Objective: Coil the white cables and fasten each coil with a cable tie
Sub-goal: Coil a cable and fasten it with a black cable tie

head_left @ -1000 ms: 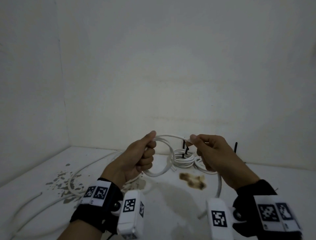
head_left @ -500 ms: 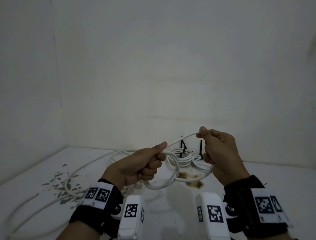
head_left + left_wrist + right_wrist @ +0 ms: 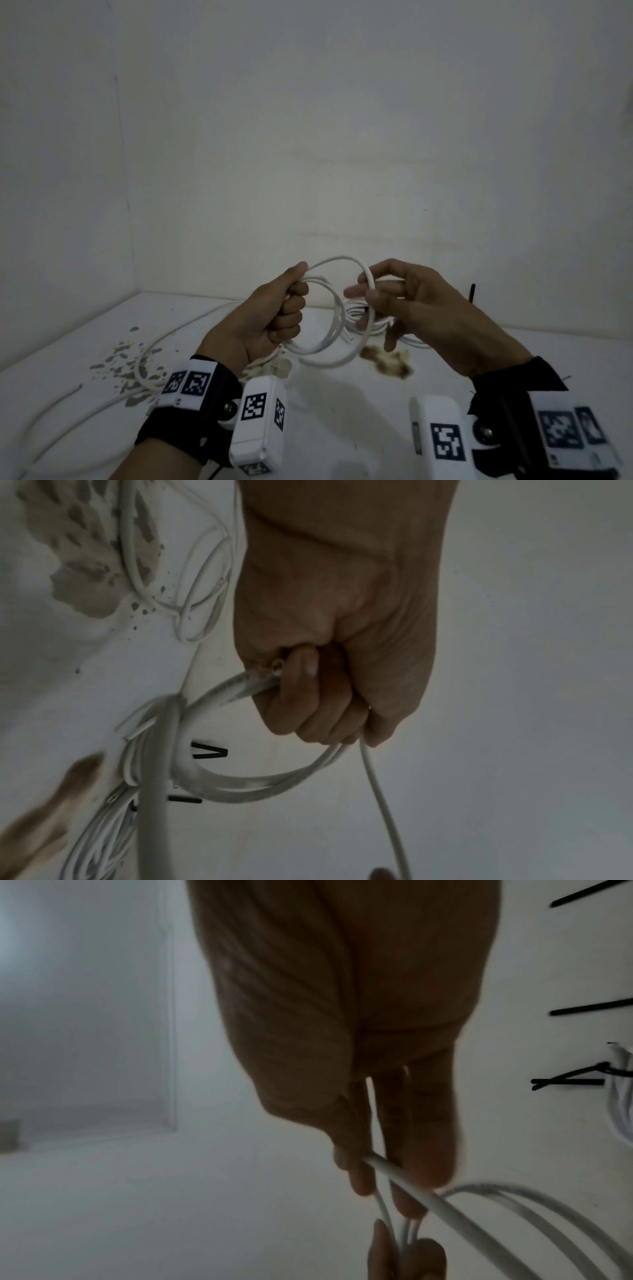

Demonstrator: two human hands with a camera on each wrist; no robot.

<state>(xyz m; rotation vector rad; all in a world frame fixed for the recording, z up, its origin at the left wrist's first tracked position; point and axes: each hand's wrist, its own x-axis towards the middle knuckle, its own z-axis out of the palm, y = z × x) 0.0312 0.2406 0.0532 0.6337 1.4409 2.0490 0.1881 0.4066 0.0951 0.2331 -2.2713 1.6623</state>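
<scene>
A white cable coil (image 3: 327, 344) hangs in the air above the white table (image 3: 342, 411). My left hand (image 3: 294, 303) grips the coil's left side in a fist; the left wrist view shows the hand (image 3: 318, 696) curled round the coil's strands (image 3: 240, 780). A fresh loop (image 3: 339, 259) arches from that fist to my right hand (image 3: 366, 294), which holds the strand between thumb and loosely spread fingers. In the right wrist view the cable (image 3: 445, 1210) runs across the fingertips (image 3: 359, 1175). The cable's loose tail (image 3: 147, 359) trails over the table at the left.
Bundled white coils (image 3: 356, 310) with black cable ties lie behind the hands near the back wall. A loose black tie (image 3: 473, 293) stands at the right, more black ties (image 3: 589, 1007) in the right wrist view. A brown stain (image 3: 387, 361) and grey stains (image 3: 116, 359) mark the table.
My right hand carried the strand up and over towards the left hand, laying another loop on the coil. Its fingers are now looser. The left fist kept its grip and rose a little.
</scene>
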